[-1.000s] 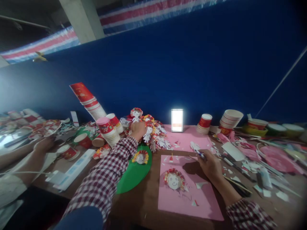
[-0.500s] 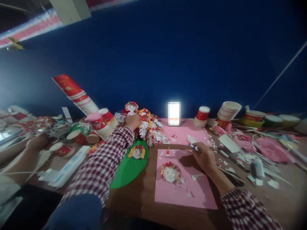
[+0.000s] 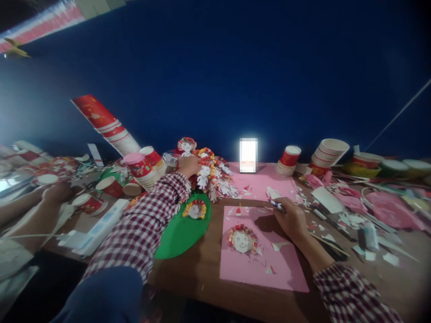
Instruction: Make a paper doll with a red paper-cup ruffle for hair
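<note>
My left hand (image 3: pixel 189 166) reaches to the heap of paper figures (image 3: pixel 215 177) at the back. Its fingers are closed at the lower part of a paper lion figure (image 3: pixel 186 146) with a red curled mane, though the fingertips are hidden. My right hand (image 3: pixel 292 220) grips a white and dark pen (image 3: pixel 277 206) above the upper right corner of a pink sheet (image 3: pixel 262 273). On that sheet lies a round lion face (image 3: pixel 242 241) with a drawn smile and a red-yellow mane. A similar yellow-maned face (image 3: pixel 194 209) rests on a green leaf-shaped sheet (image 3: pixel 183 237) under my left forearm.
Stacked red paper cups (image 3: pixel 106 123) lean at the back left, near a white power strip (image 3: pixel 101 226). More cup stacks (image 3: pixel 328 154) stand at the back right. Paper scraps and a pink bag (image 3: pixel 387 208) cover the right side. Another person's hand (image 3: pixel 57 190) is at far left.
The view has shifted slightly, so the table things sit a little further right and higher. Both hands keep nearly the same places, the pen still in the right one.
</note>
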A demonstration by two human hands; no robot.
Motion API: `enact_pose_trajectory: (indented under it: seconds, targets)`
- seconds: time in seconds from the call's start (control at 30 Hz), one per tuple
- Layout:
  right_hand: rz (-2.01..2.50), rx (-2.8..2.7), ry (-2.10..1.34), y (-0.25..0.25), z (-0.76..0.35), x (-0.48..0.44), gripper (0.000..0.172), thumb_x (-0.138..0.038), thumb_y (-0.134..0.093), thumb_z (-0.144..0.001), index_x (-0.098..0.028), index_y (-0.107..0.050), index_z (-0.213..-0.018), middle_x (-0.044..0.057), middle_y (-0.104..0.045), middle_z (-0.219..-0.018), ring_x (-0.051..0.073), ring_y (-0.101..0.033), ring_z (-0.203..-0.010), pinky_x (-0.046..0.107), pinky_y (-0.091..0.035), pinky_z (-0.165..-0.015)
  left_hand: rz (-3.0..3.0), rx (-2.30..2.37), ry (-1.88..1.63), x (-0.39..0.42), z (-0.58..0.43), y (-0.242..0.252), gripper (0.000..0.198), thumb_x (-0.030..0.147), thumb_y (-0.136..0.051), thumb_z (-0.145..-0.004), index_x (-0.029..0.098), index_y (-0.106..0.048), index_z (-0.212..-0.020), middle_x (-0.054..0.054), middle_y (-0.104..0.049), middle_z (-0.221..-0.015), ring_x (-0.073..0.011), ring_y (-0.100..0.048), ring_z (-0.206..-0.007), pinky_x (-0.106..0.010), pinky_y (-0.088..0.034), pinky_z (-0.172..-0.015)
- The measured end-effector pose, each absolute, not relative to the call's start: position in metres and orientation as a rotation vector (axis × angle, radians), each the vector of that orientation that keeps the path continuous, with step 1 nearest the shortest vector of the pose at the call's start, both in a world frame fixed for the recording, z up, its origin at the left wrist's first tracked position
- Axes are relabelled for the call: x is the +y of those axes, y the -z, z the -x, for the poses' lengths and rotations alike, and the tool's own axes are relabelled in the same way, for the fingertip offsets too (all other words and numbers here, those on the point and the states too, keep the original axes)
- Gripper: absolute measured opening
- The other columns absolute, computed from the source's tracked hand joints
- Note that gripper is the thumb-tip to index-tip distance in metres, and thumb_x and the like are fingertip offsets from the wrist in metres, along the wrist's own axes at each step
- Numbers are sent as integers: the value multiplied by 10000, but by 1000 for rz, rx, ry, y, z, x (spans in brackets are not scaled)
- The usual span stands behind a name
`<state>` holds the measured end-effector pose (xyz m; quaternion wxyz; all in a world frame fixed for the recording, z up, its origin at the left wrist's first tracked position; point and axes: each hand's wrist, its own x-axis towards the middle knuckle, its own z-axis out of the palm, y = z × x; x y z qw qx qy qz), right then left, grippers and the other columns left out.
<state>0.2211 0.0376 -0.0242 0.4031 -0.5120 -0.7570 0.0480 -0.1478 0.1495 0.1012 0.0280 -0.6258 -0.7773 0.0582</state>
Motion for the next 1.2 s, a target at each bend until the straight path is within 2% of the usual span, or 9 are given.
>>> enact_pose_trajectory:
  seconds: [0.07, 0.2, 0.27, 0.43, 0.63, 0.87, 1.07, 1.2]
  targets:
    - [1260, -1918, -103, 25, -222, 38, 154, -245, -514, -829, -199, -627, -923, 67, -683, -869, 211, -654, -763, 291, -481, -669, 1916, -2400, -147, 150, 155, -105, 321, 399, -585, -891, 157, -634, -1096, -85, -652, -1116, -252, -579, -1106, -528, -369, -1029]
    - [1228, -1922, -81, 26, -222, 38, 145, -235, -519, -838, -190, -625, -925, 67, -682, -861, 214, -657, -753, 294, -481, -666, 1893, -2404, -118, 151, 166, -110, 342, 425, -563, -904, 149, -616, -1097, -81, -641, -1109, -223, -602, -1047, -475, -447, -958]
    - [1238, -1920, -73, 26, -221, 38, 147, -229, -518, -834, -188, -625, -925, 69, -682, -859, 220, -657, -752, 300, -480, -664, 1893, -2391, -91, 151, 167, -109, 345, 445, -558, -899, 153, -630, -1069, -75, -656, -1079, -218, -611, -1028, -459, -447, -948]
    - [1283, -1925, -75, 24, -220, 38, 143, -225, -508, -833, -200, -624, -913, 60, -679, -851, 221, -655, -752, 297, -469, -649, 1894, -2304, 21, 149, 157, -102, 246, 368, -559, -860, 215, -696, -994, -85, -714, -1014, -282, -628, -1036, -429, -377, -961]
    - [1290, -1927, -105, 24, -220, 37, 137, -216, -512, -832, -198, -621, -914, 51, -672, -853, 211, -653, -752, 289, -465, -657, 2007, -2078, 63, 143, 140, -104, 333, 288, -485, -868, 149, -658, -1116, -164, -680, -1086, -322, -585, -1086, -461, -356, -951]
    - [1286, -1935, -117, 25, -220, 37, 141, -218, -514, -838, -196, -619, -930, 57, -673, -875, 216, -648, -761, 292, -464, -657, 2497, -1630, -129, 131, 129, -99, 313, 169, -590, -731, 261, -716, -1003, -41, -703, -1059, -235, -588, -1053, -373, -376, -951]
    - [1291, -1934, -132, 26, -220, 38, 143, -211, -523, -830, -198, -623, -931, 61, -676, -885, 219, -649, -772, 298, -470, -673, 2483, -1581, -99, 136, 122, -88, 299, 112, -482, -794, 179, -722, -958, -104, -707, -1015, -253, -613, -991, -396, -422, -887]
    - [1302, -1932, -144, 26, -220, 38, 131, -224, -533, -836, -204, -623, -929, 60, -680, -890, 227, -654, -794, 301, -473, -681, 2498, -1550, -74, 142, 116, -81, 310, 127, -468, -819, 195, -720, -986, -80, -709, -1026, -227, -610, -995, -361, -432, -885]
